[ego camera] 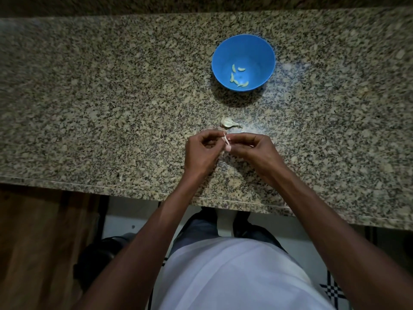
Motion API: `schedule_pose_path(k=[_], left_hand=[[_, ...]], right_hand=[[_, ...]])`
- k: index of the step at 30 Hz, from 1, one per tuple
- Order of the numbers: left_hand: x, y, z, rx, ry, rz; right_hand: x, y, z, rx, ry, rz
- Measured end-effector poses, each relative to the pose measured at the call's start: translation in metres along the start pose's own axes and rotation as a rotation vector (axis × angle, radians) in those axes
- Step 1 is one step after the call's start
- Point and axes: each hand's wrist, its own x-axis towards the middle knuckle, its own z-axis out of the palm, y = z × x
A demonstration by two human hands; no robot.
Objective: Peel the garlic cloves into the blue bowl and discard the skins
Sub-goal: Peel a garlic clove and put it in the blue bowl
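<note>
We hold one garlic clove (226, 139) pinched between left hand (202, 151) and right hand (252, 148), both grips clamped, its long axis roughly upright. Blue bowl (263, 52) lies beyond the clove, slightly right; unpeeled cloves (229, 122) between.

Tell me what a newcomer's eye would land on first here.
First, the blue bowl, bright against the speckled granite counter, with a few peeled cloves in its bottom. Next, nearer the counter's front edge, the left hand and right hand meet, pinching a garlic clove. A garlic piece lies just beyond them.
</note>
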Motion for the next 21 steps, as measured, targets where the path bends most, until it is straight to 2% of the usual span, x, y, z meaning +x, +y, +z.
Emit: schedule_pose_path(k=[3, 10, 16, 21], left_hand=[[0.001, 0.001, 0.0, 0.0, 0.001, -0.012], [0.003, -0.003, -0.003, -0.022, -0.03, -0.028], [-0.002, 0.002, 0.004, -0.154, -0.046, -0.124], [-0.001, 0.002, 0.006, -0.134, -0.049, -0.153]], right_hand=[[-0.002, 0.006, 0.005, -0.053, 0.073, -0.095], [0.002, 0.016, 0.007, -0.297, 0.187, -0.19], [-0.001, 0.021, 0.015, -0.442, 0.26, -0.265], [-0.004, 0.02, 0.014, -0.582, 0.321, -0.311]])
